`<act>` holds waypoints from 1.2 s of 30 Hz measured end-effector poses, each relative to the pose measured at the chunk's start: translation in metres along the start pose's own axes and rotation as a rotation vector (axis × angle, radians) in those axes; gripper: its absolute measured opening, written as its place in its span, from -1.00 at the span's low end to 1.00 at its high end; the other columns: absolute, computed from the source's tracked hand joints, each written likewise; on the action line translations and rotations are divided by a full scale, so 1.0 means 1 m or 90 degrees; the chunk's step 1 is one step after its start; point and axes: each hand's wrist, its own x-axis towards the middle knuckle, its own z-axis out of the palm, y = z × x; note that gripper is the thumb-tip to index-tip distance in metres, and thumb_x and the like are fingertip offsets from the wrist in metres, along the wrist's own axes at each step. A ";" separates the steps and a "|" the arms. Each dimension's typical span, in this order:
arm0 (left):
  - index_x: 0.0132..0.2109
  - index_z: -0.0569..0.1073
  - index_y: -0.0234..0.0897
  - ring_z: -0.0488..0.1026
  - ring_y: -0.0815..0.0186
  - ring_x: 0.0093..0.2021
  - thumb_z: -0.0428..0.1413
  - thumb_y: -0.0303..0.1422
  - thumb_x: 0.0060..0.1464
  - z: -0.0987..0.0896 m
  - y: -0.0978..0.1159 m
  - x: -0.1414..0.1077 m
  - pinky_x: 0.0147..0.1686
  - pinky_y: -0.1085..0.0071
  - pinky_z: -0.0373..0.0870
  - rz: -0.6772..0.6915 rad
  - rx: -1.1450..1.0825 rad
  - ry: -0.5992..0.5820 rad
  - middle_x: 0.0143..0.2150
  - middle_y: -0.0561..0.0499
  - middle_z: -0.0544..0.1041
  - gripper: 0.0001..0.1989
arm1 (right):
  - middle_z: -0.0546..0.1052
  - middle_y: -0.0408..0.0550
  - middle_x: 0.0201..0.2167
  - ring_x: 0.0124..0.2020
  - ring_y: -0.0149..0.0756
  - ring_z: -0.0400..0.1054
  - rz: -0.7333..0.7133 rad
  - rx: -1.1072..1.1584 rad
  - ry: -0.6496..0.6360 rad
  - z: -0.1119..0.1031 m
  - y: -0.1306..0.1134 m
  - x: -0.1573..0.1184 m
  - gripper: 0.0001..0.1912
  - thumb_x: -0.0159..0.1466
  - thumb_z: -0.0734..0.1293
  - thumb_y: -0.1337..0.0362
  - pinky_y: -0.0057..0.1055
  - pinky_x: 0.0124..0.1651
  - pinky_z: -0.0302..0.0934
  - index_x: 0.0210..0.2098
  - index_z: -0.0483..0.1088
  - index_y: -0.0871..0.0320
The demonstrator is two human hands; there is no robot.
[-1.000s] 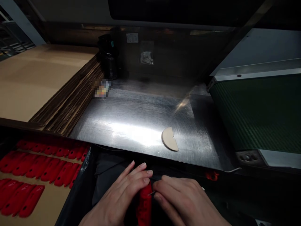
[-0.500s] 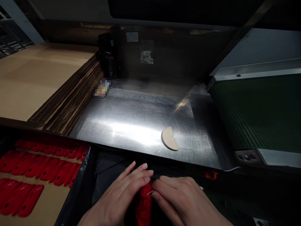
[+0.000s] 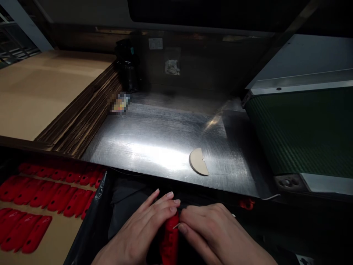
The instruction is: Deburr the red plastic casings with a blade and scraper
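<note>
Low in front of me, below the bench edge, a long red plastic part (image 3: 170, 239) stands with its rounded end up between my hands. My left hand (image 3: 143, 228) lies along its left side, fingers stretched out and grouped around the top end; the thumb is hidden. From the right, my right hand (image 3: 209, 228) is closed in a pinch against the part. A small, thin, pale metal piece (image 3: 176, 226) sticks out of that pinch and touches the red surface. Its rest is covered by my fingers.
Rows of similar red parts (image 3: 45, 195) lie in a dark-lined box (image 3: 88, 217) at left. Behind it rises a stack of cardboard sheets (image 3: 55, 95). A notched half-round beige disc (image 3: 198, 162) rests on the metal bench (image 3: 154, 125). At right runs a green conveyor belt (image 3: 306, 132).
Both hands keep nearly the same place on the red part. The right hand has shifted very slightly; the view has barely moved.
</note>
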 end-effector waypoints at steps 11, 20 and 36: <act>0.55 0.02 -0.36 0.27 0.09 0.52 0.25 -0.09 0.33 -0.007 0.009 -0.004 0.52 0.20 0.20 -0.041 0.024 -0.002 0.47 -0.32 0.38 -0.12 | 0.49 -0.23 -0.36 -0.40 -0.40 0.36 -0.079 -0.008 0.150 0.006 0.010 0.006 -0.85 0.59 0.25 0.22 -0.38 -0.32 0.11 -0.16 0.35 0.06; 0.58 -0.03 -0.31 0.28 0.04 0.51 0.31 -0.19 0.30 -0.008 0.017 -0.008 0.49 0.17 0.27 -0.074 -0.004 -0.016 0.49 -0.34 0.33 -0.06 | 0.53 -0.23 -0.35 -0.42 -0.38 0.36 -0.086 -0.026 0.081 0.002 0.011 0.013 -0.72 0.62 0.18 0.08 -0.37 -0.34 0.09 -0.16 0.36 0.07; 0.59 -0.05 -0.08 0.38 -0.09 0.45 0.50 -0.26 0.05 -0.007 0.015 -0.009 0.45 0.09 0.37 -0.117 -0.050 -0.012 0.49 -0.25 0.36 0.18 | 0.49 -0.22 -0.34 -0.43 -0.39 0.34 -0.035 0.050 -0.003 -0.005 0.009 0.016 -0.72 0.61 0.20 0.11 -0.42 -0.37 0.09 -0.23 0.31 0.07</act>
